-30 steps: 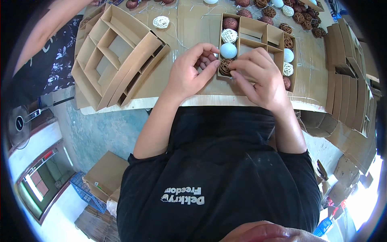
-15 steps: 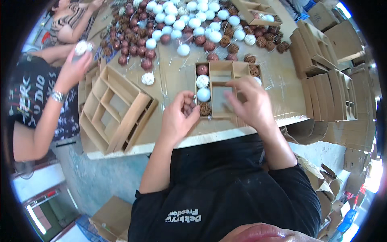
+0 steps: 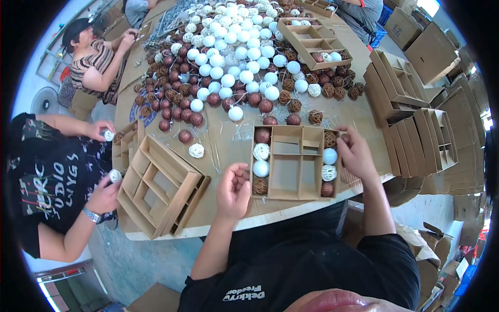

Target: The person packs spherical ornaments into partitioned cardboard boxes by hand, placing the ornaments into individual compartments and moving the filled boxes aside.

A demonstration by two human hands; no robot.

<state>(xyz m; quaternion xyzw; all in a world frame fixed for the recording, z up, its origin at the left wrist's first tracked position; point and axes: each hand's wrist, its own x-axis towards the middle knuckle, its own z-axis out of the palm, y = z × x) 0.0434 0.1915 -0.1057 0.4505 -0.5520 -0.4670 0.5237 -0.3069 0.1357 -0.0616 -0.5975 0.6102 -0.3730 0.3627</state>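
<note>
A shallow cardboard tray with dividers [image 3: 298, 194] lies before me at the table's front edge. Its left column holds a dark red glitter ball [image 3: 263, 135], a white wicker ball [image 3: 261, 152], a smooth white ball [image 3: 261, 168] and a brown rattan ball [image 3: 260, 185]. The right column holds a brown rattan ball [image 3: 330, 139], a pale blue-white ball [image 3: 330, 155], a white wicker ball [image 3: 329, 172] and a reddish-brown ball [image 3: 327, 189]. My right hand [image 3: 356, 156] pinches the tray's right wall near its far corner. My left hand [image 3: 233, 191], loosely curled, is beside the left wall, with no visible object in it.
Heaped balls [image 3: 234, 57] cover the table's far middle. Stacked divided trays [image 3: 156, 187] stand left, more trays [image 3: 421, 140] right, and another tray [image 3: 314, 44] lies at the back. A co-worker [image 3: 47, 171] at left holds white balls; another person [image 3: 96, 65] sits farther back.
My right hand has moved from over the tray's middle to its right wall, uncovering the right column of balls. My view has shifted, showing more of the far table.
</note>
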